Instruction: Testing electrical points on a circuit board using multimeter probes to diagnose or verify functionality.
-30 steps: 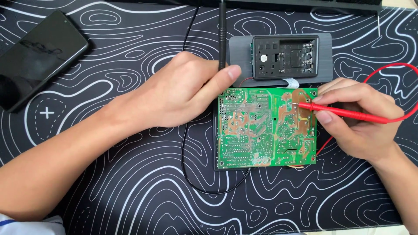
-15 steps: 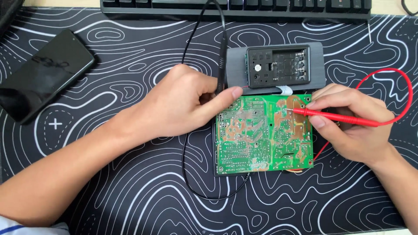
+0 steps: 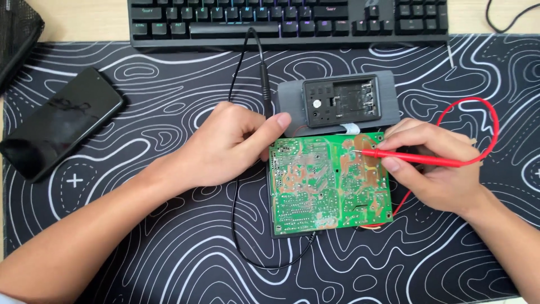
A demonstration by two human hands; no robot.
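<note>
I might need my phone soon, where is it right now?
In the head view the black phone lies screen-up at the far left of the patterned mat, left of the left hand, below the keyboard.

This looks like a desk at home or in a small office, pressed into use as an electronics bench. A black desk mat (image 3: 169, 264) with white contour-line swirls covers a pale wooden tabletop (image 3: 79, 22), and a black mechanical keyboard (image 3: 287, 19) sits along its far edge — ordinary computer-desk furniture. A dark smartphone (image 3: 59, 129) lies face up to one side. The repair side of things shows in the middle: a bare green circuit board (image 3: 315, 191), solder side up, a grey meter-like unit (image 3: 337, 104) just behind it, and a red probe (image 3: 416, 159) with its looping lead — no proper workshop fittings, only the desk.
</note>
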